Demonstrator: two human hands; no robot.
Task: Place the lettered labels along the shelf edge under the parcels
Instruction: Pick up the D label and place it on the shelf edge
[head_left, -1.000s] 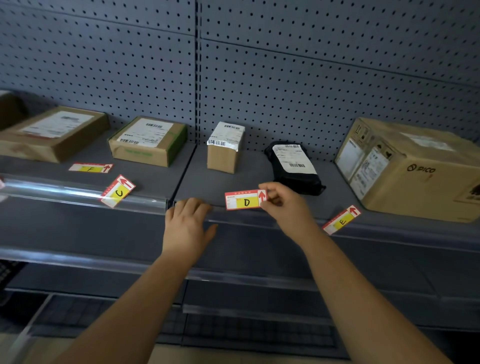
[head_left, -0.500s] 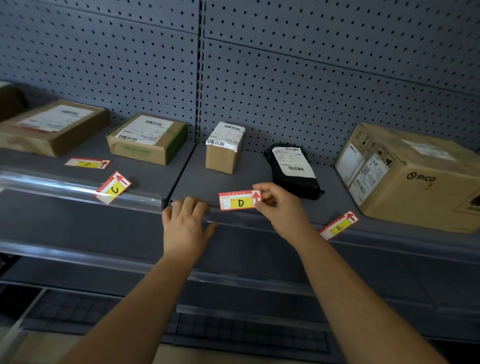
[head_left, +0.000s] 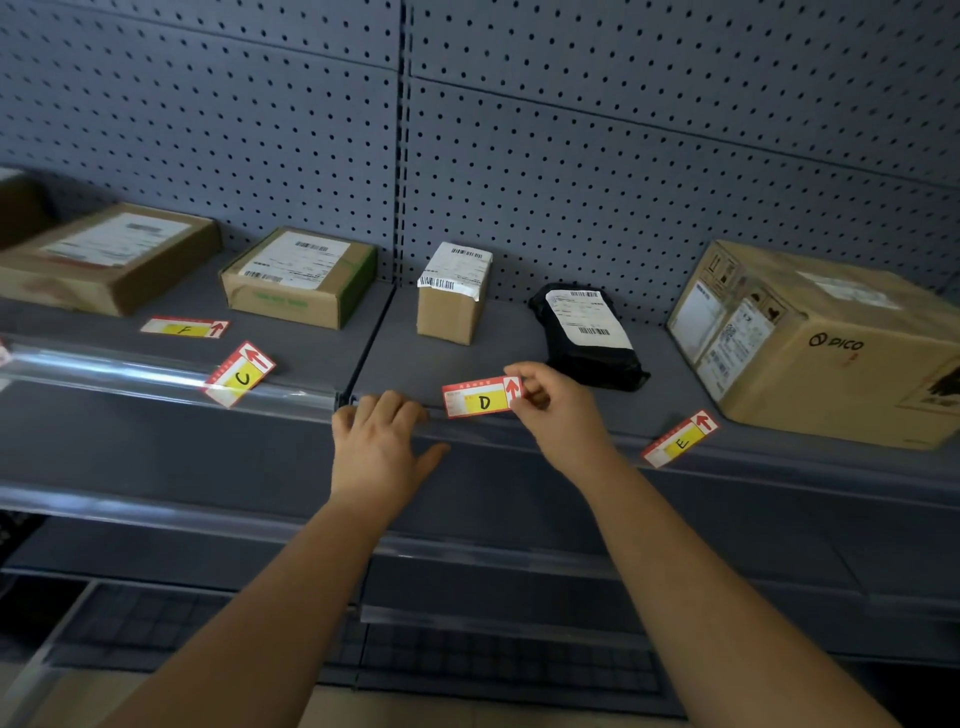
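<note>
The D label (head_left: 482, 398) has slid a little to the left since a second ago, and it now sits just under the small tall box (head_left: 453, 296), right at the front of the shelf. The right hand (head_left: 558, 410) pinches the label by its red arrow end, thumb and fingers closed on the card. The left hand (head_left: 382, 447) lies open with its fingertips on the shelf edge strip (head_left: 467, 423), holding nothing — it looks like it is steadying or opening the clear strip. To do this step well, I think the label should be kept flat and level, its bottom edge tucked into the strip first, then pushed down gently so it does not bend. The arrow should point up at the small tall box, so the label should be in the middle under it, not off to one side. The C label (head_left: 240, 375) leans crooked on the clear strip to the left, the F label (head_left: 184, 328) lies flat on the shelf near the flat box (head_left: 106, 257), and the E label (head_left: 679, 439) rests tilted at the edge near the big PICO box (head_left: 826, 338) — these still look loose and need the same care. The black bag parcel (head_left: 587, 335) has no label near it yet.
</note>
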